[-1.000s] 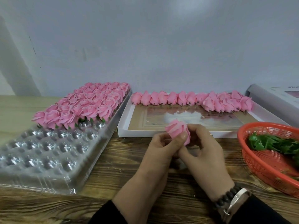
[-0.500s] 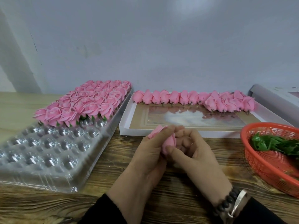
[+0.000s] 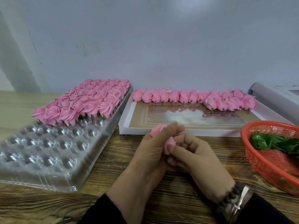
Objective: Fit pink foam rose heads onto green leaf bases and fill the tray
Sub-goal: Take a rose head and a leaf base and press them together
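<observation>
A pink foam rose head (image 3: 157, 132) sits between both hands at the table's middle. My left hand (image 3: 150, 152) grips it from the left, fingers curled over its top. My right hand (image 3: 196, 157) pinches its lower side with thumb and curled fingers; any leaf base under it is hidden. The clear plastic tray (image 3: 48, 152) lies to the left, its far rows filled with finished roses (image 3: 84, 102), its near cups bare. Loose rose heads (image 3: 194, 99) line the back of a white box (image 3: 161, 131). Green leaf bases (image 3: 275, 141) lie in a red basket (image 3: 265, 160).
The wooden table (image 3: 178, 183) runs up to a grey wall. A white roll or box (image 3: 278, 96) lies at the far right behind the basket. A bead bracelet and metal band (image 3: 236, 201) sit on my right wrist.
The rose came down from fingertip height and turned into the hands, so less of it shows. Both hands have closed tighter around it and sit slightly lower.
</observation>
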A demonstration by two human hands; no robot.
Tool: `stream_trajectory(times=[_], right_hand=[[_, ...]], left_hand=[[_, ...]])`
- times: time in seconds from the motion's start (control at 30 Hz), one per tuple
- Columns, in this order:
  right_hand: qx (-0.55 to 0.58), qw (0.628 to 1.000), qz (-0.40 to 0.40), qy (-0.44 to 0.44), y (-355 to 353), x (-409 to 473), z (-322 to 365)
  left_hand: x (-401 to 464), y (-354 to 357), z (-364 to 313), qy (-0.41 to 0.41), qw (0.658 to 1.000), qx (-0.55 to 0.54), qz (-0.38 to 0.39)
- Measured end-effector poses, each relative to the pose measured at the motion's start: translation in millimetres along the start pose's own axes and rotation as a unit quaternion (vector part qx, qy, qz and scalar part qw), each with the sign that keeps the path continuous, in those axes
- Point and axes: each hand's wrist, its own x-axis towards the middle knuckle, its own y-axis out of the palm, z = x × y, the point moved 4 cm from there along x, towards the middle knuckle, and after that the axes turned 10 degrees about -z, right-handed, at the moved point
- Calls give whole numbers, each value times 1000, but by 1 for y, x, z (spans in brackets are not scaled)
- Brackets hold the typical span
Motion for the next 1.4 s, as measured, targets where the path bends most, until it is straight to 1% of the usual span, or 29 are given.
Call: stream_trajectory(times=[0.03,0.1,0.17,0.23,0.3,0.33,0.4,0.47,0.5,0.57,0.63,0.73,0.83,0.87,0.97,1.03,1.1,1.17,1.2,1.3,1.37,1.4], right_hand=[[36,999,16,26,0,-1,-1],[33,999,22,32,1,-1,-1],[-17,1000,-11,-14,-1,-1,2],[-56,992,-76,-78,-7,0,7],[-88,980,-118,-134,-12,-1,14],[-108,975,-122,-154,-12,-1,16],[-154,968,-100,-172,-10,-2,19],[-205,960,-61,-178,-5,-4,19],[-218,958,-46,-180,-4,-5,19],[-198,964,-28,-173,-3,-5,19],[-157,975,-13,-155,-4,-5,20],[-151,976,-5,-157,-5,-5,20],[-139,976,-30,-164,-9,-1,20],[-130,977,-50,-163,-12,1,19],[-108,977,-95,-160,-20,6,19],[-120,976,-80,-165,-17,4,19],[-155,969,-53,-185,-12,1,20],[-214,953,-30,-212,-8,-1,22],[-242,945,-21,-218,-7,-2,22],[-264,935,-28,-235,-4,-6,24],[-242,932,-74,-259,-6,-8,25],[-224,936,-93,-254,-9,-8,25]], left_hand=[[0,0,0,5,1000,11,-1],[0,-1,-2,24,999,29,-19],[2,-3,-4,56,997,32,-46],[2,-8,-10,127,986,67,-89],[1,-12,-17,215,957,156,-119],[1,-13,-20,251,939,199,-126],[-1,-10,-23,288,914,261,-115],[-1,-8,-20,287,895,327,-99],[0,-7,-18,286,879,372,-91],[0,-5,-14,281,851,440,-61],[0,-5,-10,274,841,465,-46],[1,-5,-7,265,842,469,-38],[1,-5,-5,240,860,450,-24],[1,-6,-6,229,861,453,-36],[-2,-9,-6,216,848,478,-79],[-3,-8,-3,198,861,461,-82],[-2,-8,-1,179,875,442,-79],[-3,-6,-2,180,866,463,-62],[-3,-5,-2,180,868,460,-51],[-5,-2,-5,178,901,394,-39],[-6,-1,-9,177,928,323,-55],[-7,0,-11,180,941,279,-64]])
